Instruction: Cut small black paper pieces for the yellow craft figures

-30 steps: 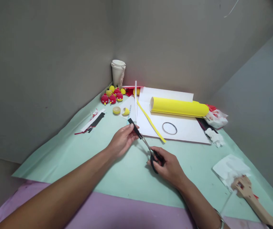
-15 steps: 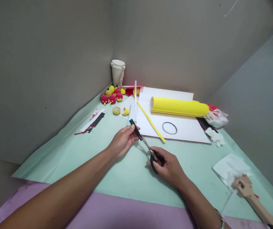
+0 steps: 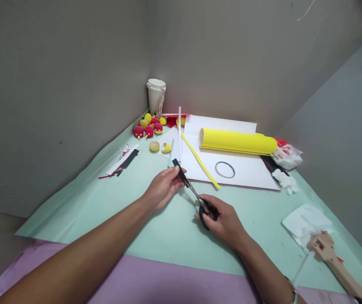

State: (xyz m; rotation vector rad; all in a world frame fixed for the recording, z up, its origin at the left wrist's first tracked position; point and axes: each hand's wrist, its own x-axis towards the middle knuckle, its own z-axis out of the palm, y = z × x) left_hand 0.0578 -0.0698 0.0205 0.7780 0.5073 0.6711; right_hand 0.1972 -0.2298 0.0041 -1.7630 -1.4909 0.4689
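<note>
Between the thumb and fingers of my left hand (image 3: pixel 165 185) is a narrow black paper strip (image 3: pixel 181 171), tilted with its upper end pointing away from me. My right hand (image 3: pixel 223 217) grips black-handled scissors (image 3: pixel 204 216), fingers in the loops. The blades meet the lower end of the strip, close to my left fingertips. Both hands are just above the pale green sheet (image 3: pixel 155 236). Beyond them lie a yellow strip (image 3: pixel 200 160) and a light blue pen (image 3: pixel 170 153).
A yellow corrugated roll (image 3: pixel 238 141) and a dark ring (image 3: pixel 225 169) rest on white card (image 3: pixel 247 175). Small red and yellow figures (image 3: pixel 149 130) stand by a white cup (image 3: pixel 156 95). Paper scraps (image 3: pixel 123 161) lie left; a beige glue gun (image 3: pixel 329 253) sits right.
The black strip and my left fingertips have shifted very slightly. Otherwise the hands, the scissors and the things on the table look the same.
</note>
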